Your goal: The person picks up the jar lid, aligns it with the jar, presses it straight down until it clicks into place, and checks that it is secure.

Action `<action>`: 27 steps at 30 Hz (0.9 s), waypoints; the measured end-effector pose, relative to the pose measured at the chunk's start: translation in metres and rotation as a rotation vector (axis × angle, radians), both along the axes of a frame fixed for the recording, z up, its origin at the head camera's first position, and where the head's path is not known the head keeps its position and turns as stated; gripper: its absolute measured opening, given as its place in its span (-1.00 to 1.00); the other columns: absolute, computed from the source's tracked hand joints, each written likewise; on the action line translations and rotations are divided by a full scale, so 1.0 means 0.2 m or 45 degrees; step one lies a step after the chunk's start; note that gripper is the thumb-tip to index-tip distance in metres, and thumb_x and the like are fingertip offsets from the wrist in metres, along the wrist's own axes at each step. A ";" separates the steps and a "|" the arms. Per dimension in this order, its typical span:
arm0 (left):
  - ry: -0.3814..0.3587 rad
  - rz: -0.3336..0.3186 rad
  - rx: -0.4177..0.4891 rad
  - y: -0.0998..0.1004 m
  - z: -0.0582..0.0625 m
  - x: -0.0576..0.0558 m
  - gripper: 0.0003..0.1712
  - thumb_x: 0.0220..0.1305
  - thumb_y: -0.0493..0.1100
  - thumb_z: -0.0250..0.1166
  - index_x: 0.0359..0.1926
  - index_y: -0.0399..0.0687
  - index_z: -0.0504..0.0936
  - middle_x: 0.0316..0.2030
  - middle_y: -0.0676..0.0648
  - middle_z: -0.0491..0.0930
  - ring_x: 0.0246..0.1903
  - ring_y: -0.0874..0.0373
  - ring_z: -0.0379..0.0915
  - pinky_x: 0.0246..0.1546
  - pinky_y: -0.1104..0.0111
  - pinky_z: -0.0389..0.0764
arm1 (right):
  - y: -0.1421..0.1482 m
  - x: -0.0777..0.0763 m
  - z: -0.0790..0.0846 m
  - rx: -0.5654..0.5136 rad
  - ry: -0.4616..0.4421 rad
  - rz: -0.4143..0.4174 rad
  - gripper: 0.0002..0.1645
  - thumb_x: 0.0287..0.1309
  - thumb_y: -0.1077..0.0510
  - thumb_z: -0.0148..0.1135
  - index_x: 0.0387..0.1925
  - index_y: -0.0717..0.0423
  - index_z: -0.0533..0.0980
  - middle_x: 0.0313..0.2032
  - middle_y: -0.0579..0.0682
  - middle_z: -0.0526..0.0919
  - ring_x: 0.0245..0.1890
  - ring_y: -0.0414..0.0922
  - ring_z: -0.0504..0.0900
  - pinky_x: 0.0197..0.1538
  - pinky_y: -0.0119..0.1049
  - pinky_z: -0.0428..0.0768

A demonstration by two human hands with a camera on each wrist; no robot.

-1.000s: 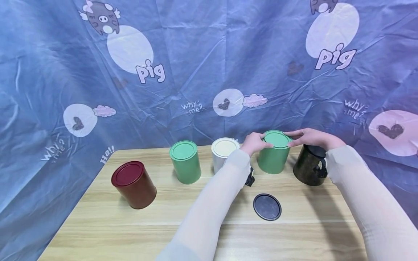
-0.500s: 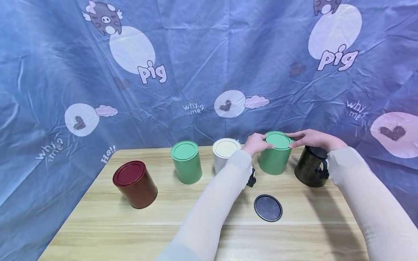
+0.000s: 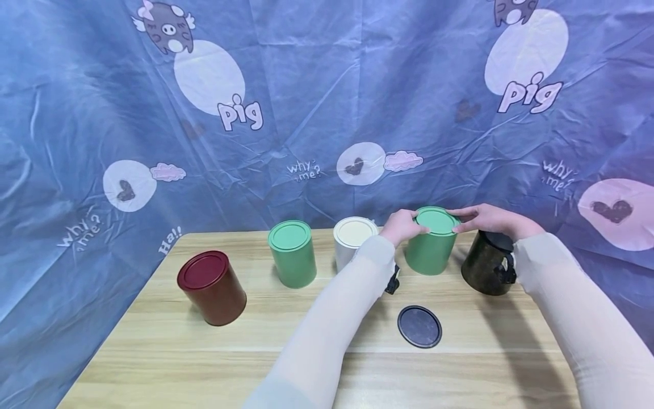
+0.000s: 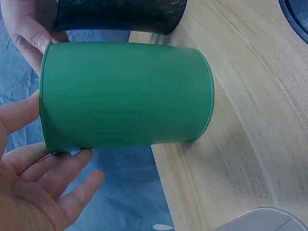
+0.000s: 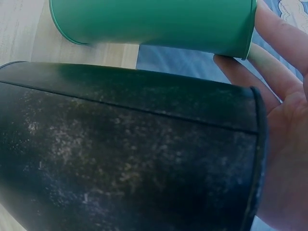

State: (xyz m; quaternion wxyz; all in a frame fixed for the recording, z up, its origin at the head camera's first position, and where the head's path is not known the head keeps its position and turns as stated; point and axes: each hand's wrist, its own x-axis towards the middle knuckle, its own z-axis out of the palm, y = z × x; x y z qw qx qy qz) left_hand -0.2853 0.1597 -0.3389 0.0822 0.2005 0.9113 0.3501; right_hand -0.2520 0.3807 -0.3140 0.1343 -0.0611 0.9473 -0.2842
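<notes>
A green tin can with its green lid on top stands upright at the back right of the table. My left hand grips the can's top rim from the left, thumb at the lid's edge. From the right, my right hand holds the same rim. In the left wrist view, the left fingers lie along the rim end of the green can. A black mottled can stands beside the right hand and covers part of it in the right wrist view.
A black round lid lies flat in front. Left of the hands stand a white can, partly behind my sleeve, another green can and a dark red can. A small black object lies by the left sleeve. Behind hangs blue cloth.
The head view has shifted very slightly. Both hands stay at the green can's rim, and no can has visibly moved on the table.
</notes>
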 end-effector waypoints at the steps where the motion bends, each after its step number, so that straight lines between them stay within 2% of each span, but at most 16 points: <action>1: -0.002 -0.001 -0.001 0.00 0.00 0.00 -0.35 0.12 0.03 0.41 0.26 0.06 0.52 0.13 0.09 0.60 0.13 0.21 0.52 0.12 0.47 0.49 | 0.00 0.00 0.00 -0.005 -0.002 0.002 -0.15 0.18 -0.06 0.29 0.39 0.21 0.23 0.32 0.39 0.27 0.35 0.40 0.16 0.28 0.34 0.20; 7: 0.030 -0.027 -0.034 -0.01 0.00 0.01 -0.34 0.16 0.05 0.38 0.28 0.07 0.50 0.13 0.09 0.60 0.14 0.21 0.51 0.13 0.47 0.48 | -0.01 0.01 0.00 -0.023 0.006 0.007 -0.14 0.18 -0.05 0.30 0.39 0.24 0.22 0.31 0.41 0.28 0.33 0.40 0.20 0.27 0.33 0.23; 13: 0.137 -0.065 -0.142 -0.01 -0.01 0.02 -0.35 0.20 0.12 0.33 0.29 0.07 0.49 0.15 0.12 0.59 0.14 0.24 0.50 0.15 0.48 0.48 | -0.02 0.04 -0.01 0.018 0.080 0.005 -0.15 0.19 -0.06 0.29 0.35 0.32 0.26 0.26 0.45 0.33 0.26 0.40 0.30 0.24 0.31 0.31; 20: 0.218 -0.075 -0.132 -0.03 -0.02 0.02 -0.43 0.25 0.17 0.27 0.24 0.13 0.52 0.06 0.14 0.64 0.08 0.25 0.55 0.10 0.46 0.51 | -0.03 0.08 -0.01 0.064 0.204 -0.029 -0.19 0.19 -0.08 0.29 0.30 0.34 0.32 0.22 0.43 0.40 0.24 0.40 0.34 0.22 0.29 0.34; 27: 0.252 -0.079 -0.144 -0.05 -0.02 0.04 -0.26 0.27 0.27 0.20 0.38 0.09 0.35 0.28 0.10 0.45 0.25 0.21 0.39 0.25 0.37 0.42 | -0.04 0.13 0.01 0.100 0.255 -0.067 -0.18 0.26 -0.16 0.20 0.37 0.24 0.25 0.30 0.46 0.27 0.31 0.44 0.18 0.26 0.34 0.23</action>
